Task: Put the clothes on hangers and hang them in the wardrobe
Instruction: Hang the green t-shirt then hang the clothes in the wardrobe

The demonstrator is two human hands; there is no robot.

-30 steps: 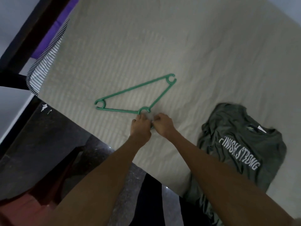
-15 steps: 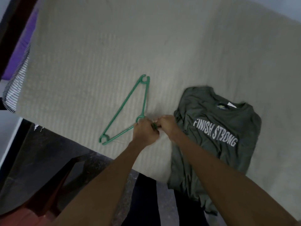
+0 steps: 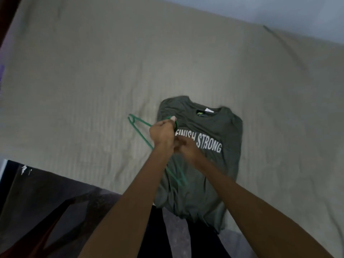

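Observation:
A dark green T-shirt [image 3: 214, 131] with white "FINISH STRONG" lettering lies face up on the beige bed sheet [image 3: 93, 81], its hem hanging over the near edge. A thin green plastic hanger [image 3: 138, 127] is lifted off the sheet, tilted, partly over the shirt's left side. My left hand [image 3: 162, 134] grips the hanger at its top, thumb up. My right hand [image 3: 186, 148] is curled close against the left one at the hanger; its fingertips are hidden, so what it pinches is unclear. One hanger end [image 3: 179, 178] shows blurred below my hands.
The bed's near edge runs diagonally at lower left, with dark floor [image 3: 46, 202] beyond it. A pale wall [image 3: 279, 12] borders the bed at top right. My dark trousers [image 3: 167, 239] show between my forearms.
The hanger has been raised off the sheet and carried right, over the shirt's left side. Both hands moved with it. The view has shifted right, so the shirt now sits mid-frame.

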